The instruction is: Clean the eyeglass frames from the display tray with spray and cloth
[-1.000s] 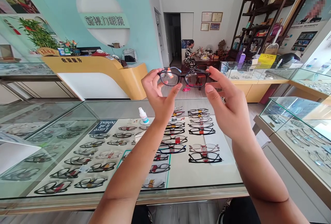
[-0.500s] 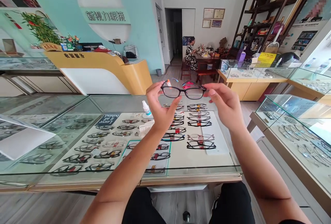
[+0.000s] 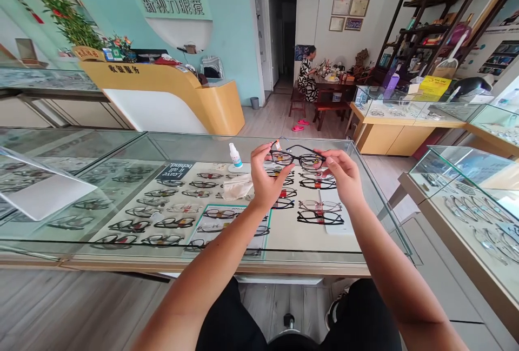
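Observation:
A pair of dark-framed eyeglasses (image 3: 298, 159) is held up between both hands, over the glass display case (image 3: 227, 256). My left hand (image 3: 265, 175) pinches its left end, thumb below the lens and fingers near the hinge. At the other end, my right hand (image 3: 344, 173) grips the frame near the right hinge between thumb and fingers. An orange tag shows by the left temple. Below lie rows of eyeglasses (image 3: 320, 217) with coloured tags. A white spray bottle (image 3: 234, 155) stands beyond my left hand, with a crumpled pale cloth (image 3: 237, 186) nearer me.
More glass cases (image 3: 466, 205) stand to the right. A white panel (image 3: 44, 186) slants in at the left. Further back are a wooden counter (image 3: 219, 105), pink slippers (image 3: 299, 127) on the floor, and a seated person (image 3: 308, 75) at a table.
Both hands have lowered the eyeglasses toward the case, and the frame now tilts so its temples show more. The view has tipped downward and shifted slightly left.

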A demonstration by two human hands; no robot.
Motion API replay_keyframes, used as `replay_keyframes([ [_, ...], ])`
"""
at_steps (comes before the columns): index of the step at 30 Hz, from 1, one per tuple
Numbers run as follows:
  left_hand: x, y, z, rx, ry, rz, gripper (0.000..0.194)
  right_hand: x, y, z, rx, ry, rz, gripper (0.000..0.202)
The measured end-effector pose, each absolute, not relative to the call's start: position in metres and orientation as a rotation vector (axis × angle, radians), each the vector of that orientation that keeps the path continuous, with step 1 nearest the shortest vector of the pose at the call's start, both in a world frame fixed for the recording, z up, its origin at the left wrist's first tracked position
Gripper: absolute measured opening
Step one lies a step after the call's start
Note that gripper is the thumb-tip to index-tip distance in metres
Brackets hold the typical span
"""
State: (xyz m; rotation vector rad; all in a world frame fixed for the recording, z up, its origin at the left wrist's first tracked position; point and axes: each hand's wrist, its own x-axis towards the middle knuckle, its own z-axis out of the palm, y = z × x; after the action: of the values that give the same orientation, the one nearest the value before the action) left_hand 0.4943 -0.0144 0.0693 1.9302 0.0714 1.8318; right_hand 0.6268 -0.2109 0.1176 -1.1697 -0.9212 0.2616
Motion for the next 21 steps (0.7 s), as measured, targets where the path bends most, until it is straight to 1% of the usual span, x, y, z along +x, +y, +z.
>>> replay_keyframes([
  [4,0.495,-0.013,0.065,1.925,0.089,1.778,0.07,0.627,-0.209,0.113,-1.134,-0.895,0.352,0.031],
  [12,0.495,-0.015,0.062,1.902,0.055,1.603,0.072,0.624,-0.204,0.111,-1.11,-0.841,0.467,0.041],
  [21,0.494,-0.019,0.065,1.94,0.05,1.627,0.074,0.627,-0.205,0.105,-1.156,-0.883,0.401,0.035],
])
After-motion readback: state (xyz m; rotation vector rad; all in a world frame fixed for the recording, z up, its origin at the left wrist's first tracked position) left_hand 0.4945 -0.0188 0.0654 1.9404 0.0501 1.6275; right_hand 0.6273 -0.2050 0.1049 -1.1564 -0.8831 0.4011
